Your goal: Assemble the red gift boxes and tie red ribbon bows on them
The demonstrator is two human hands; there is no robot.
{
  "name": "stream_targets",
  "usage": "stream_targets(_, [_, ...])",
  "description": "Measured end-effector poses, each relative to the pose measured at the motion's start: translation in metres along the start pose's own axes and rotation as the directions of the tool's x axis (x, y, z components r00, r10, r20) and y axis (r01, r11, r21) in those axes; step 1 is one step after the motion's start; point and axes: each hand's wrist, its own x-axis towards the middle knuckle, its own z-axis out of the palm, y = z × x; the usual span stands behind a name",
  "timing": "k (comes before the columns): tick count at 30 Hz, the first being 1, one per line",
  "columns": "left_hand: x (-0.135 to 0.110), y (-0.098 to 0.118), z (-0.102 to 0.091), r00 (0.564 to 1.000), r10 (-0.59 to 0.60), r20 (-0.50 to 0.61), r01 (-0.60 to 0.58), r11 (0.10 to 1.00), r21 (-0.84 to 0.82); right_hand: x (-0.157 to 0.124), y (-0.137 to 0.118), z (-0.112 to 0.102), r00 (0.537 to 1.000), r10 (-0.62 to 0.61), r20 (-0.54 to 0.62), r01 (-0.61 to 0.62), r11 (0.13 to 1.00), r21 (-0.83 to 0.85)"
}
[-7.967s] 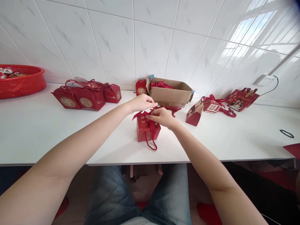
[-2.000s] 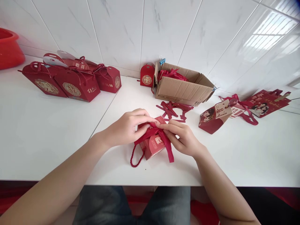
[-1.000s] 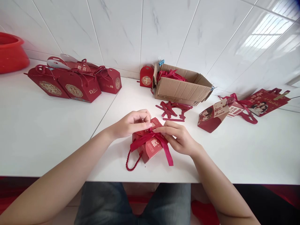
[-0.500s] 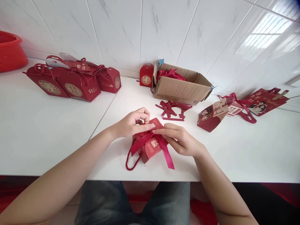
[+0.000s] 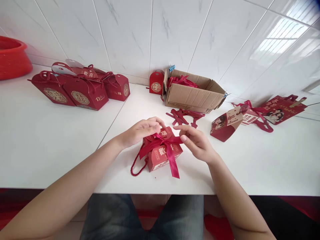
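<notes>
A small red gift box [image 5: 162, 156] with printed characters lies on the white table in front of me, a twisted red cord handle [image 5: 135, 166] hanging off its left side. Dark pink satin ribbon [image 5: 172, 161] crosses its top in a bow-like knot, tails spread left and toward me. My left hand [image 5: 143, 131] is closed at the far left of the knot, thumb against curled fingers, at an upper ribbon loop. On the right, my right hand [image 5: 196, 143] pinches the ribbon's right end with the thumb; its index finger stretches out above the box.
Behind the box lie loose red strips [image 5: 182, 116] and an open cardboard box [image 5: 192, 98] of ribbon. Several red gift boxes [image 5: 82, 91] stand at the left, near a red tub [image 5: 15, 58]. A ribboned box [image 5: 226, 125] and a red bag [image 5: 282, 108] are at right.
My right hand has drawn back rightward from the knot, pulling ribbon out to the side. My left hand has moved slightly up, and the box has turned a little.
</notes>
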Motion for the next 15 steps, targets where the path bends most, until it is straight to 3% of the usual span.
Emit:
stream_targets(7, [0.002,-0.0088,0.0007,1.0,0.002,-0.031,-0.003,0.999,-0.043,0.0024,0.0025,-0.003,0.994,0.055,0.094,-0.051,0.997,-0.052])
stream_targets(12, [0.0019,-0.0105,-0.0019,0.999,-0.039,0.016,0.042,0.953,-0.299,0.003,0.0024,0.0038,0.997,0.077,0.008,-0.077,0.997,0.021])
stream_targets(15, [0.0011,-0.0096,-0.0063,0.998,-0.014,0.068,0.035,0.943,-0.331,0.0025,0.0018,0.005,0.998,0.068,-0.013,-0.067,0.996,0.05])
